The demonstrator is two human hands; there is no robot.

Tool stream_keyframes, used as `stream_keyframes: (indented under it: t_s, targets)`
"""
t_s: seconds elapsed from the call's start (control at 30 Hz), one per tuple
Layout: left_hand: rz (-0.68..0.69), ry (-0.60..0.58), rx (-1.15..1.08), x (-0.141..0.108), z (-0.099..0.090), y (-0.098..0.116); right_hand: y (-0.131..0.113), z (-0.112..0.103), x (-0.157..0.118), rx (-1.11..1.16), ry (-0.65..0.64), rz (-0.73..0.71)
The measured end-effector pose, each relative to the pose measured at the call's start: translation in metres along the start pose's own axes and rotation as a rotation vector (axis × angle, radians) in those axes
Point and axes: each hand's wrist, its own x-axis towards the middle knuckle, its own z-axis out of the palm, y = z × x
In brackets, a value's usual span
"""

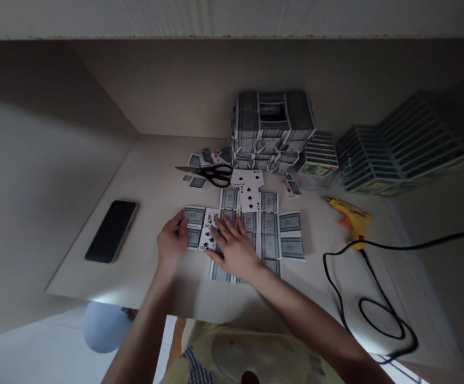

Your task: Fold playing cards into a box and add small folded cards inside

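Patterned playing cards [270, 237] lie joined edge to edge in a cross-like flat sheet on the table. My left hand [171, 241] has its fingers curled in a pinch at the outer edge of the left card panel [194, 215]. Spread flat, my right hand [237, 249] presses on the sheet with its fingers apart, hiding some cards beneath. Beside its fingertips, face-up cards [207, 237] with spade marks show between the left panel and the middle. At the sheet's top edge, a three of spades [250, 198] overlaps other face-up cards.
Black-handled scissors [216, 173] lie behind the sheet, near cut card pieces [197, 183]. A box built of cards [272, 125] stands at the back, with packed card decks [372, 160] to its right. A phone [112, 231] lies left; a yellow glue gun [352, 218] with a looping cord lies right.
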Motion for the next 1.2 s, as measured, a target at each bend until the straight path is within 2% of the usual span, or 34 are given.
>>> stream_keyframes:
  t_s: [0.4,0.53,0.77,1.2]
  targets:
    - [0.099,0.109,0.137,-0.0021,0.0050,-0.0063,0.0007,0.0028,-0.0018,-0.030,0.020,-0.051]
    - [0.087,0.081,0.133,-0.0004,0.0047,-0.0052,0.0011,0.0016,-0.0020,-0.023,0.024,-0.076]
    - [0.046,0.003,-0.011,0.0019,0.0026,-0.0057,0.0017,0.0003,-0.0016,-0.023,0.021,-0.102]
    - [0.098,0.057,0.126,0.0018,0.0047,-0.0034,0.0014,-0.0002,-0.0012,-0.001,0.028,-0.103]
